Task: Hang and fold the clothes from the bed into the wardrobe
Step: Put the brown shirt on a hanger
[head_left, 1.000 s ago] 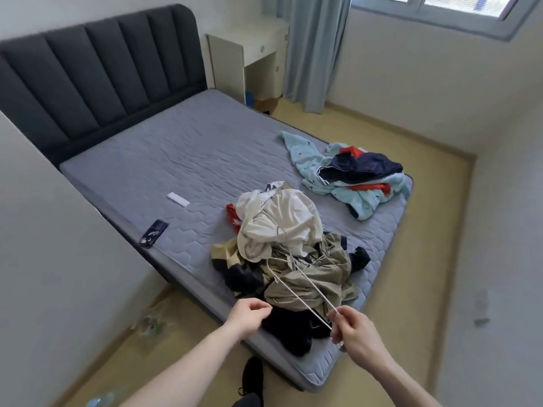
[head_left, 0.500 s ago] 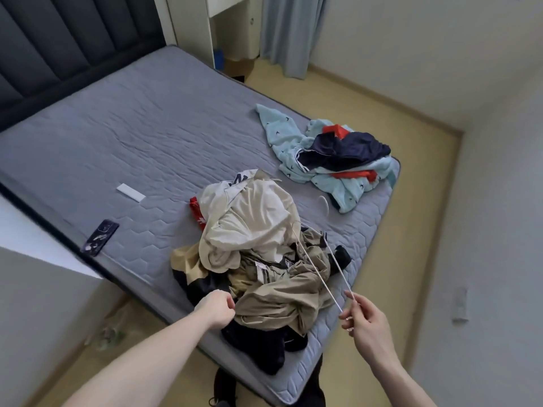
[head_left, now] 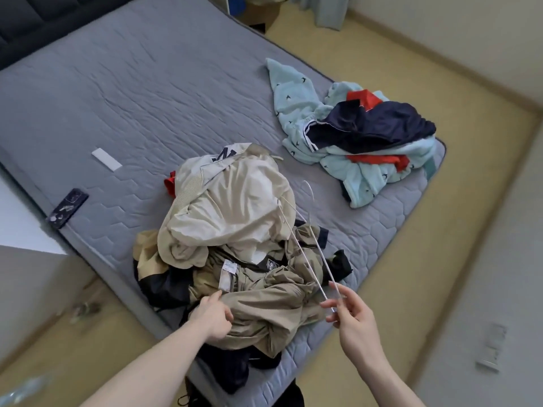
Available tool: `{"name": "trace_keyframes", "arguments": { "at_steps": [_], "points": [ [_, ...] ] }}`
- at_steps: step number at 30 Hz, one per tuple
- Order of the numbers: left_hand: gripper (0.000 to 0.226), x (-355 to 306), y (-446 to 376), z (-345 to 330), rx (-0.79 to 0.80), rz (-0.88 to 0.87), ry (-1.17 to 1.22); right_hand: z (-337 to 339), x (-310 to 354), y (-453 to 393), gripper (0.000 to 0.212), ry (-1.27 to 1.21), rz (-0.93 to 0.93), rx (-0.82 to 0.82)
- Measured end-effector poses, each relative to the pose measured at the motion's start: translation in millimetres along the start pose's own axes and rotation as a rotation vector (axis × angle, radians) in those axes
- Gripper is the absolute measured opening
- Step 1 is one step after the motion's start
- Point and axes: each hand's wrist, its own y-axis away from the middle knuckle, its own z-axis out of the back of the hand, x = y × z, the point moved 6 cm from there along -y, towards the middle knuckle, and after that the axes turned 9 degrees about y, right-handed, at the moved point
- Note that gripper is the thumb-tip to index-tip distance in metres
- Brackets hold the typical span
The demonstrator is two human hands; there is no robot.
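Gripping now the khaki jacket atop the near clothes pile on the bed, left hand fingers curled, fist empty earlier; right hand still pinching white hanger.

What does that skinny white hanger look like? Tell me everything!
The thin white wire hanger looks like metal, with two long straight rods and a curved hook at its far end. It slants over the cream jacket and the khaki garment on the near pile. The right hand pinches its near end; it seems lifted rather than lying flat.
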Motion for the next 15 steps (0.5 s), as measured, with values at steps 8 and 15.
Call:
{"name": "trace_keyframes", "arguments": {
  "at_steps": [8,15],
  "points": [
    [0.033,-18.7,-37.3,-42.2,-0.030,0.107,-0.053,30.4,-54.6,-31.3,0.033,0.068,-0.106,0.111],
    [0.022,-45.7,54.8,-15.8,-0.228,0.063,0.322,39.7,-21.9,13.1,0.017,0.150,-0.103,0.186]
  ]
}}
